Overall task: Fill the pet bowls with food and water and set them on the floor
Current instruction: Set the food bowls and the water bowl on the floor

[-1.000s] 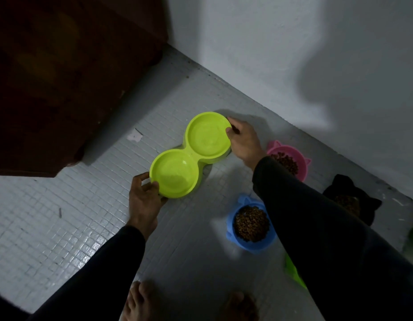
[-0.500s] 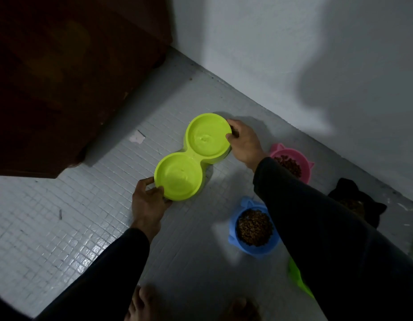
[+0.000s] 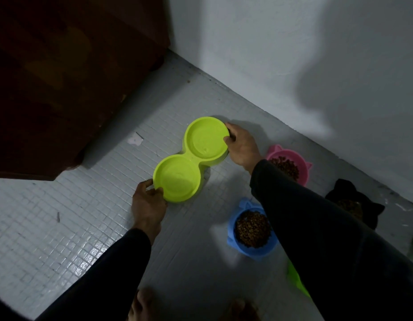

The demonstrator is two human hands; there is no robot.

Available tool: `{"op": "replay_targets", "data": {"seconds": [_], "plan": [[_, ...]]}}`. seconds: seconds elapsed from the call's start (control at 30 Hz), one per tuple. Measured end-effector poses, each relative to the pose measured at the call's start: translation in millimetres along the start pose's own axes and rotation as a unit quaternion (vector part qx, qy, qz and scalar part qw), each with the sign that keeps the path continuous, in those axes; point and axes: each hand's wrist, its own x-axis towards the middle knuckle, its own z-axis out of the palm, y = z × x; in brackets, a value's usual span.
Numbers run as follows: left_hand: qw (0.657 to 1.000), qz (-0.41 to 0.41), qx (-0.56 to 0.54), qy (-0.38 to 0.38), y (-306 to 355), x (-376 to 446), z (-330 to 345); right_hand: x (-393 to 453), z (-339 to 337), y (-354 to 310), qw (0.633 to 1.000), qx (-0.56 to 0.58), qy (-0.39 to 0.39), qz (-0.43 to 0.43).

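I have lowered the lime-green double bowl (image 3: 191, 159) a little nearer the tiled floor (image 3: 62, 228) over the last second, so I judge it is about to rest there or already does; I cannot tell which. My left hand (image 3: 148, 203) grips its near rim, my right hand (image 3: 242, 144) grips its far rim. Its two wells seem to hold water, though that is hard to see. I count three single bowls with kibble: one blue (image 3: 252, 229), one pink (image 3: 291, 166), one black (image 3: 353, 203), all on the floor to my right
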Motion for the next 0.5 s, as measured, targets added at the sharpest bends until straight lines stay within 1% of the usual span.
{"op": "replay_targets", "data": {"seconds": [0.13,0.23,0.3,0.37,0.5], "plan": [[0.996,0.011,0.083,0.022,0.2,2.4,2.7,-11.4,-3.4,-2.4,1.0,0.001,-0.003,0.008],[0.983,0.048,0.175,0.026,6.7,-0.9,-2.0,-27.2,-7.4,-2.2,1.0,-0.02,0.007,-0.003],[0.967,0.078,0.241,0.017,13.9,-2.8,-6.8,-39.8,-10.8,-0.8,0.998,-0.057,0.002,-0.009],[0.944,0.106,0.313,-0.003,23.8,-5.6,-10.3,-52.5,-16.8,0.5,0.996,-0.087,-0.012,-0.009],[0.904,0.13,0.404,-0.047,42.5,-14.6,-14.0,-77.9,-33.6,1.8,0.986,-0.156,-0.046,-0.024]]}}
